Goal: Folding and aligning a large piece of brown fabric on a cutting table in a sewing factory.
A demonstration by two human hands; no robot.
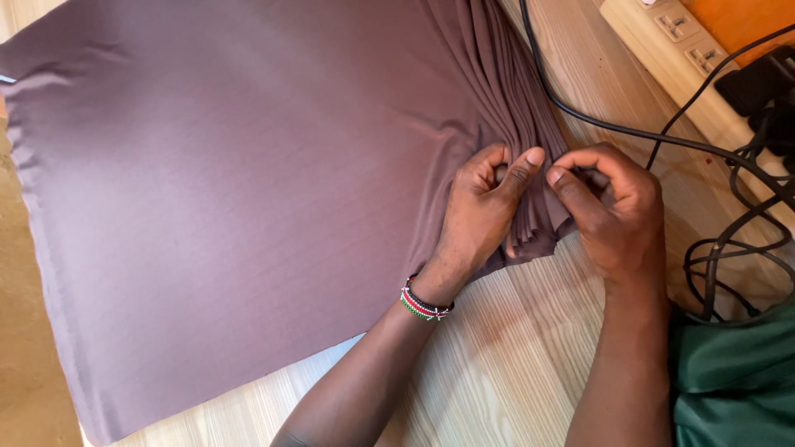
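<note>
A large mauve-brown cloth (232, 190) lay spread across a pale wooden tabletop (513, 348). Its right edge was gathered into a stack of narrow pleats (513, 108), and everything else is placed here relative to those pleats.

The left hand (480, 207), a beaded bracelet (424, 303) at its wrist, rested on the cloth just left of the pleats' near end, its grip pinched together on the folds between thumb and forefinger. The right hand (617, 211) sat at the same near end from the right side, its fingers curled and closed on the pleat edges. The two thumbs nearly touched.

Right of the pleats, black cables (720, 248) trailed over the wood, and further right and away sat a cream power strip (679, 41). A fold of green fabric (733, 381) lay near the viewer, to the right of the pleats.

To do this pleating well, each new fold would likely need to match the width of the ones beneath it, with edges kept level. One hand should pin the stack firmly, since the smooth fabric looked likely to slip and fan open.
</note>
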